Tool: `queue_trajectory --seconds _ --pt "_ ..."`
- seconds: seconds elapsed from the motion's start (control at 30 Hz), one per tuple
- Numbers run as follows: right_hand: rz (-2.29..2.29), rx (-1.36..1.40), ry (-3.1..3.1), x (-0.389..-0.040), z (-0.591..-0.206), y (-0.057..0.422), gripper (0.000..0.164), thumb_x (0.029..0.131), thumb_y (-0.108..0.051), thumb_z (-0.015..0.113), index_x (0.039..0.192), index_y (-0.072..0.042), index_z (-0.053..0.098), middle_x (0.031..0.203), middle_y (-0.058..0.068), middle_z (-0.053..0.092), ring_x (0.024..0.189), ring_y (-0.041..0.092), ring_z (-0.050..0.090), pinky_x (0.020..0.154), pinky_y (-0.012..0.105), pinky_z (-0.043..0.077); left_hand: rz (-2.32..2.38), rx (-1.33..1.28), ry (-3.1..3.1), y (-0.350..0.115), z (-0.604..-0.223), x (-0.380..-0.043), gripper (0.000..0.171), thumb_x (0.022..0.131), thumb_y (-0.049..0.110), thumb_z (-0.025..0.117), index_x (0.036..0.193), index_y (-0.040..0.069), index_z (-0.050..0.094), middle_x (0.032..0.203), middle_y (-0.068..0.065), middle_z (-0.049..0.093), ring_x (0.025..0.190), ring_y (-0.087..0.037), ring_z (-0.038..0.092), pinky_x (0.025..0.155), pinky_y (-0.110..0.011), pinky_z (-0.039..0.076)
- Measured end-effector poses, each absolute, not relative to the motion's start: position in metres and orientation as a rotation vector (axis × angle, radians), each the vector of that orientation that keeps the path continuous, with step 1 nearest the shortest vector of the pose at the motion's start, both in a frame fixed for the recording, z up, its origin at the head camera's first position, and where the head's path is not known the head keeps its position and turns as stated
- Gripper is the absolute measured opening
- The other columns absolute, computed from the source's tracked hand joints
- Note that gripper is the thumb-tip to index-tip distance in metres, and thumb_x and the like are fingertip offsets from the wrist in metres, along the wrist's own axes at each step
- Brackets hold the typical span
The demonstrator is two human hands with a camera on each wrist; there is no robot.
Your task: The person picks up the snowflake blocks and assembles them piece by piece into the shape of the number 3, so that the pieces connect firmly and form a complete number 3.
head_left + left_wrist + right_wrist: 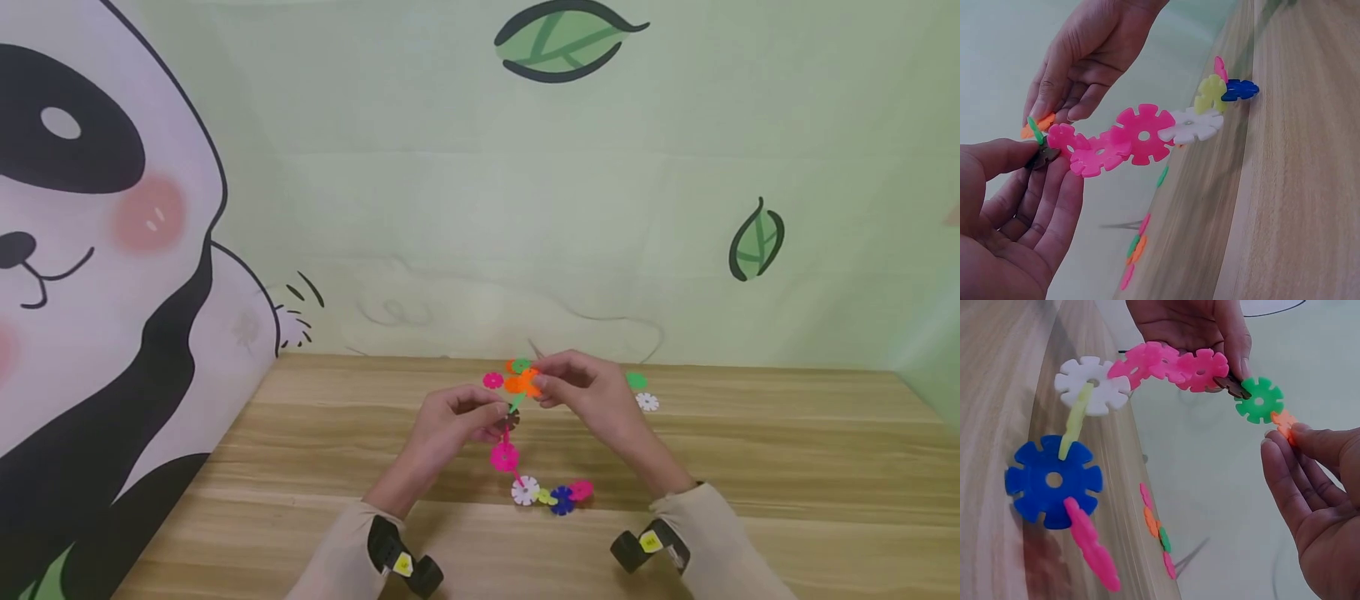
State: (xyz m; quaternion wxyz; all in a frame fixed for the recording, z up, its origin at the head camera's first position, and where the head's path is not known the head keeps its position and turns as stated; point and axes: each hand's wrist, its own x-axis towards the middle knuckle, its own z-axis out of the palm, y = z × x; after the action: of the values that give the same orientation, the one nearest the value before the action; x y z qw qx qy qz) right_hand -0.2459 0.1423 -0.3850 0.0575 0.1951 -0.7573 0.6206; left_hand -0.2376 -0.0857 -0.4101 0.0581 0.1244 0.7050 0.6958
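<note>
A chain of slotted plastic snowflake discs hangs between my hands and trails down toward the table. My left hand pinches the brown disc near its upper end. With thumb and fingertips, my right hand grips an orange disc, which meets the green disc beside the brown one. Below follow several pink discs, a white disc, a yellow disc, a blue disc and a pink end disc.
Loose discs lie at the table's back edge: a pink one, a green one and orange ones behind my hands. Farther right are another green disc and a white disc. A printed cloth backdrop rises behind the wooden table.
</note>
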Motion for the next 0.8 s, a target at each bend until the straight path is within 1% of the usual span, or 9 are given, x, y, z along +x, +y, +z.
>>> queue_trajectory --seconds 0.13,0.27,0.4,0.5,0.67,0.8 --pt "1.857 0.586 -2.314 -0.2455 -0.3864 0.1413 0.018 0.099 -0.004 0.075 0.116 0.001 0.076 0.105 0.013 0.077 0.091 0.043 0.074 0.081 0.036 0.065 2.118 0.399 2.134 -0.0855 -0.4099 -0.2377 0.016 0.1 0.008 0.074 0.108 -0.005 0.076 0.099 -0.016 0.079 0.087 -0.024 0.076 0.085 -0.04 0.065" --pt "1.838 0.586 -2.323 -0.2451 -0.3875 0.1399 0.015 0.099 -0.002 0.075 0.114 0.001 0.076 0.104 0.014 0.077 0.089 0.04 0.075 0.081 0.038 0.066 2.112 0.404 2.17 -0.0858 -0.4105 -0.2379 0.013 0.1 0.005 0.074 0.106 -0.006 0.076 0.096 -0.016 0.078 0.085 -0.023 0.076 0.081 -0.036 0.066" --pt "1.827 0.58 -2.331 -0.2444 -0.388 0.1385 0.014 0.099 -0.003 0.075 0.112 0.001 0.076 0.105 0.014 0.078 0.087 0.034 0.076 0.081 0.035 0.065 2.112 0.386 2.203 -0.0853 -0.4107 -0.2378 0.01 0.099 0.002 0.073 0.105 -0.006 0.076 0.094 -0.015 0.078 0.084 -0.023 0.076 0.078 -0.034 0.066" --pt "1.804 0.582 -2.342 -0.244 -0.3885 0.1378 0.013 0.098 -0.002 0.075 0.111 0.002 0.076 0.104 0.014 0.078 0.085 0.03 0.076 0.081 0.032 0.065 2.114 0.372 2.219 -0.0843 -0.4108 -0.2381 0.009 0.099 0.0 0.072 0.103 -0.007 0.076 0.093 -0.015 0.078 0.083 -0.024 0.076 0.078 -0.036 0.066" --pt "1.787 0.577 -2.353 -0.2434 -0.3895 0.1372 0.013 0.098 -0.001 0.075 0.11 0.002 0.077 0.102 0.014 0.078 0.084 0.028 0.076 0.082 0.031 0.064 2.088 0.358 2.287 -0.0831 -0.4108 -0.2379 0.007 0.099 0.001 0.073 0.101 -0.005 0.076 0.091 -0.013 0.078 0.082 -0.023 0.075 0.078 -0.038 0.066" --pt "1.803 0.558 -2.357 -0.2426 -0.3893 0.1367 0.012 0.098 -0.002 0.075 0.11 0.002 0.076 0.103 0.014 0.078 0.084 0.028 0.076 0.082 0.033 0.065 2.064 0.341 2.33 -0.0825 -0.4104 -0.2378 0.006 0.1 0.002 0.074 0.1 -0.003 0.076 0.091 -0.012 0.078 0.081 -0.022 0.075 0.076 -0.035 0.065"
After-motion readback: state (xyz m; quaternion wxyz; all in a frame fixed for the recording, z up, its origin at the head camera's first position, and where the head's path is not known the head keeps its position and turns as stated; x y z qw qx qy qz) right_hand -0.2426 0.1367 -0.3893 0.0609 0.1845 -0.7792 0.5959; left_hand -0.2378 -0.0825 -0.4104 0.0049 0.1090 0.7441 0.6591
